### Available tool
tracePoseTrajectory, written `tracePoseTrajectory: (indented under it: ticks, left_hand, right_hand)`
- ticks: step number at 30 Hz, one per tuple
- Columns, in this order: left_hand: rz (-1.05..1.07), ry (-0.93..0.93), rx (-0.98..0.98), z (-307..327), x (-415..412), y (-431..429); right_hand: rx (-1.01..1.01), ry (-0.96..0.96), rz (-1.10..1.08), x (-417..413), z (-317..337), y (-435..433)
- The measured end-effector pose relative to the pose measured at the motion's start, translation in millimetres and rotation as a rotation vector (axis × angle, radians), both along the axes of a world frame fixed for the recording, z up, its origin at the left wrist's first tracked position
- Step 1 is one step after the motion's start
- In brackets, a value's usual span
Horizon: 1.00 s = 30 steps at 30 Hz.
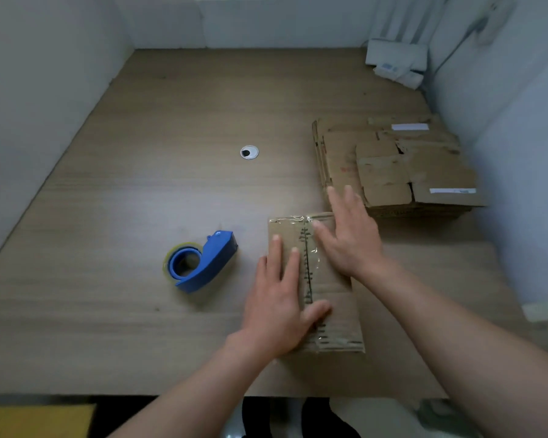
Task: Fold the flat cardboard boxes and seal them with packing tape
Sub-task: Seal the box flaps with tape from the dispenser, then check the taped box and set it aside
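A small folded cardboard box [336, 311] lies near the table's front edge, with clear tape running along its middle seam. My left hand [277, 305] rests flat on the box's left half, fingers spread, thumb across the seam. My right hand [350, 235] lies flat on the box's upper right part, fingers stretched forward past its far edge. Neither hand holds anything. A blue tape dispenser [201, 263] with a clear tape roll sits on the table to the left of the box. A stack of flat cardboard boxes [393, 165] lies at the right.
The wooden table [140, 200] has a round cable grommet [249, 152] in its middle. White walls close in the left, back and right sides. White packets [396, 63] lie in the far right corner. The table's front edge runs just below my forearms.
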<state>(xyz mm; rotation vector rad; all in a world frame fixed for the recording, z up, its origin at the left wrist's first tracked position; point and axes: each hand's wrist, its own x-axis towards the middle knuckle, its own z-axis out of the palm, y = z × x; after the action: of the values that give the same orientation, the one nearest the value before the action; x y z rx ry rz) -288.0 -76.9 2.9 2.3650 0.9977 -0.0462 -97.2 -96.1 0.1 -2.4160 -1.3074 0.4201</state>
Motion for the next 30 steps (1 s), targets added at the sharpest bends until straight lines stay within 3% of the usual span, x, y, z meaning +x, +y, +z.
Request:
tracePoseTrajectory:
  ticks: [3, 5, 10, 13, 16, 19, 21, 24, 27, 30]
  left_hand:
    - [-0.006, -0.017, -0.047, 0, 2, 4]
    - [-0.034, -0.046, -0.083, 4, 2, 6]
    - [0.027, -0.06, -0.194, -1, -30, -4]
    - [0.082, -0.177, -0.241, -13, -40, -11]
    - [0.297, -0.378, -0.406, -23, -41, -6]
    - [0.309, -0.381, -0.476, -21, -36, -3]
    - [0.318, -0.418, -0.513, -9, -32, 1]
    - [0.406, -0.694, -0.771, 24, -26, 7]
    - [0.514, -0.914, -0.905, 46, -25, 20]
    - [0.519, -0.918, -0.925, 48, -31, 25]
  right_hand:
    - [-0.162, 0.067, 0.149, -5, 4, -4]
    - [-0.186, 0.089, 0.126, -3, 5, -3]
    - [0.194, 0.309, -0.352, -25, -6, -21]
    - [0.147, 0.404, -0.499, -41, -6, -44]
    - [0.034, 0.455, -0.513, -65, -2, -68]
    - [-0.023, 0.563, -0.63, -79, -14, -81]
    - [0.071, 0.632, -0.663, -80, -9, -87]
    - [0.377, 0.689, -0.592, -74, 16, -94]
    - [0.721, 0.945, -0.481, -65, 32, -103]
    - [0.763, 1.139, -0.453, -59, 33, -114]
